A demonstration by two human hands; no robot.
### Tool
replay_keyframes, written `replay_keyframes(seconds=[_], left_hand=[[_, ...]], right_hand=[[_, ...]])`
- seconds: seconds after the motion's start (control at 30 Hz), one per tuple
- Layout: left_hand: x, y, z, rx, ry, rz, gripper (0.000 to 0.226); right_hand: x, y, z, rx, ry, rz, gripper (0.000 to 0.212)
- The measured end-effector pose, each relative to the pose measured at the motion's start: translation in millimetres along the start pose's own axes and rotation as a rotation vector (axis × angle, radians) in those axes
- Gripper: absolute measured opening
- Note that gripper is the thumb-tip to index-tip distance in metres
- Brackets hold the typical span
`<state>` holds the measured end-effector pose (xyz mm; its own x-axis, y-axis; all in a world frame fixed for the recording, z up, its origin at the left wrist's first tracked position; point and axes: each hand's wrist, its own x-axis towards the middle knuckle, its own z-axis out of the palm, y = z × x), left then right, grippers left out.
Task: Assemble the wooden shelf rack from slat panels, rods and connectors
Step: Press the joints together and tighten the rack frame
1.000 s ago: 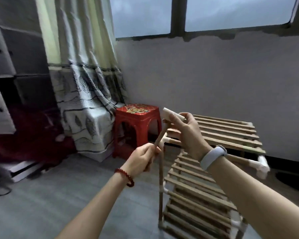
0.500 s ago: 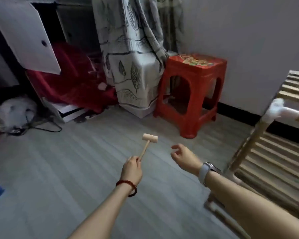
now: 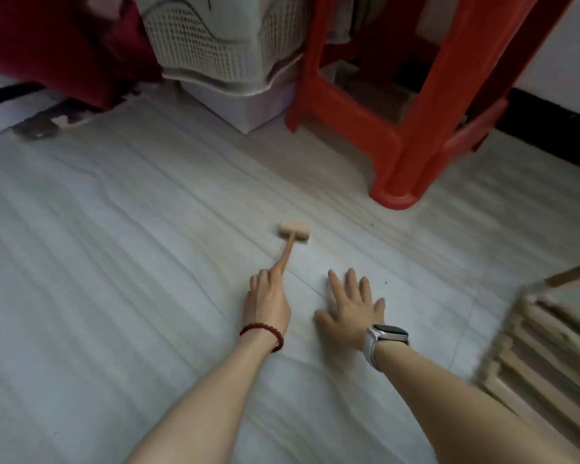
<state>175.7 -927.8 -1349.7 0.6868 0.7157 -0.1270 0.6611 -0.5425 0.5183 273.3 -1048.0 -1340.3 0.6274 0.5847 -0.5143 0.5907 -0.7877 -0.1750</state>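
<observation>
1. Left hand [image 3: 268, 304] fingers curl round the handle end of the small pale wooden mallet [image 3: 293, 231]; the mallet head lies low at the grey plank floor [image 3: 114, 262], contact not certain
2. Right hand [image 3: 350, 311] fingers are straight and spread, palm down just over the floor, holding nothing
3. Slatted wooden shelf rack [image 3: 546, 336] sits at the right edge, blurred, well apart from both hands; a red plastic stool [image 3: 416, 128] stands beyond
4. Judged step: setting the mallet down, hammering apparently finished
5. Next move calls for letting go of the handle, then turning to the rack to check its connectors are seated
</observation>
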Motion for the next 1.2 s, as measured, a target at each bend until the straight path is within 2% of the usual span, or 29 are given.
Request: replay_keyframes(seconds=[0.23,0.37,0.47,0.53,0.67,0.83,0.9,1.0,1.1,1.17,1.2], left_hand=[[42.6,9.5,38.2,0.312,0.079,0.006,0.062],[39.3,11.5,34.1,0.369,-0.026,0.035,0.063],[23.3,11.2,18.5,0.314,-0.027,0.044,0.063],[0.1,15.9,4.4,0.264,0.005,0.117,0.060],[-59.3,31.3,-21.5,0.212,-0.068,0.350,0.050],[-151.1,65.4,-57.1,0.087,-0.103,0.627,0.037],[-189.1,93.0,-70.2,0.057,-0.079,0.793,0.037],[-216.6,124.5,-79.5,0.031,-0.040,0.943,0.042],[-247.4,161.4,-85.5,-0.055,-0.003,1.036,0.048],[-258.7,178.3,-85.1,-0.196,-0.001,0.990,0.056],[-263.3,189.3,-82.8,-0.269,-0.021,0.921,0.061]], right_hand=[[32.3,14.4,19.2,-0.008,0.020,-0.027,0.086],[31.5,21.0,1.5,0.081,-0.010,-0.027,0.073],[17.3,23.7,-8.6,0.228,0.112,0.027,0.057],[-7.6,23.2,-9.6,0.298,0.166,0.056,0.052],[-78.3,12.2,-7.5,0.413,0.104,-0.008,0.044],[-210.3,28.7,-2.4,0.295,-0.032,-0.194,0.034],[-268.3,56.6,-6.3,0.254,-0.015,-0.197,0.032],[-321.0,96.2,-7.4,0.269,0.130,-0.104,0.029],[-380.3,137.4,1.4,0.348,0.401,0.026,0.019],[-409.0,156.5,9.2,0.464,0.612,0.155,0.004],[-423.2,167.3,11.5,0.545,0.722,0.242,0.007]])
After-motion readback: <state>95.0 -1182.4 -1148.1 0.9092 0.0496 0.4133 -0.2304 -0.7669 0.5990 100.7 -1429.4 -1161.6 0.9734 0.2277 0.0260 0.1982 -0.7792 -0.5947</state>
